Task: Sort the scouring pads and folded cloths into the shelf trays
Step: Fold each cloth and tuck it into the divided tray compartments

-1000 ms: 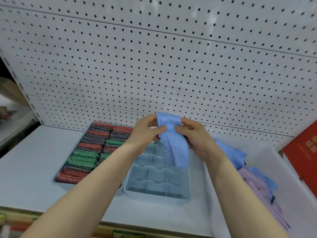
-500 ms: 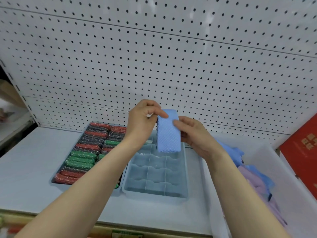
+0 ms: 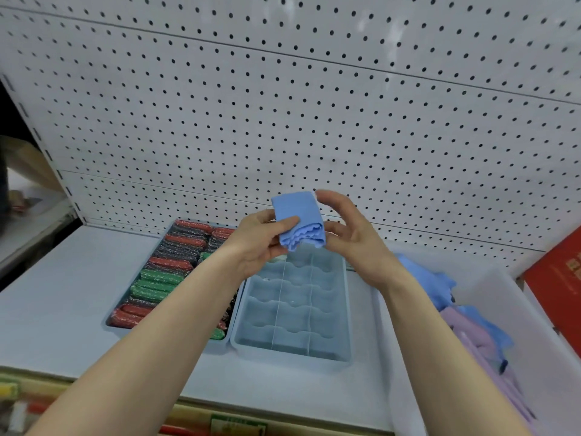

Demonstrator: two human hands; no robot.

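Observation:
A folded blue cloth [image 3: 298, 218] is held in the air above the far end of a pale blue divided tray [image 3: 345, 309]. My left hand [image 3: 261, 243] pinches its lower left corner, thumb on top. On the cloth's right side, my right hand [image 3: 349, 231] has curled, spread fingers, and its fingertips touch the cloth's edge. The divided tray's compartments hold nothing. To its left a second tray [image 3: 119, 330] is packed with rows of red, green and dark scouring pads [image 3: 163, 278].
A white bin [image 3: 503, 297] at the right holds loose blue and lilac cloths [image 3: 471, 328]. A red box [image 3: 562, 278] stands beyond it. White pegboard [image 3: 283, 121] backs the shelf. The shelf's front edge [image 3: 220, 413] carries a label strip.
The hanging blue cloth has been folded shorter into a compact bundle. Both hands stayed over the divided tray's far end, and my right hand's fingers have loosened.

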